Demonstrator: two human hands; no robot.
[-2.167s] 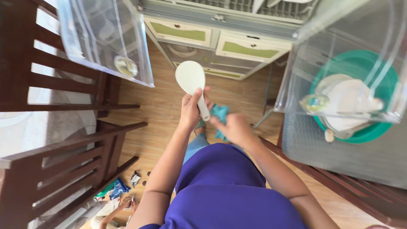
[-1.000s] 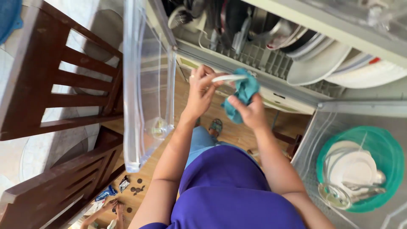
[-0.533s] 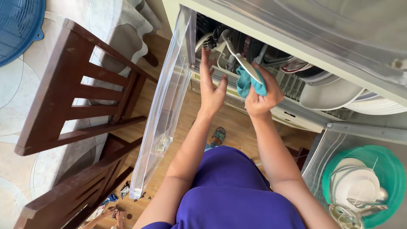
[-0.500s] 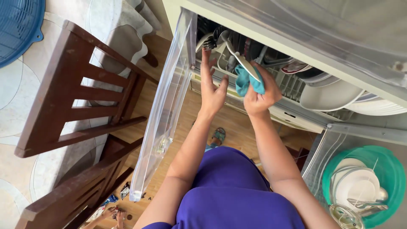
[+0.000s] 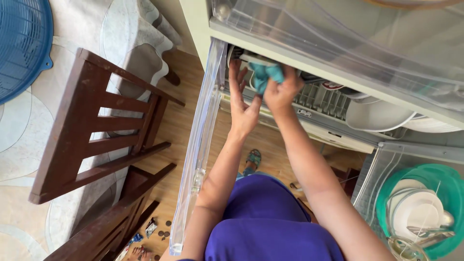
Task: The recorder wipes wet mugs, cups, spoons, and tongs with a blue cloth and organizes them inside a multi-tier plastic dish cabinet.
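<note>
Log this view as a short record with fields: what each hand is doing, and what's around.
left hand: open, fingers spread, reaching into the dish cabinet
right hand: closed on a teal cloth, with a white utensil at the rack
cabinet door: clear, swung open
plates: white, standing in the rack
green basin: lower right, holding dishes
wooden chair: left

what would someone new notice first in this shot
Both hands reach into an open dish cabinet at top centre: the right hand grips a teal cloth, and the left hand is raised open beside it. A clear cabinet door hangs open at centre, and dark wooden chairs stand left.
</note>
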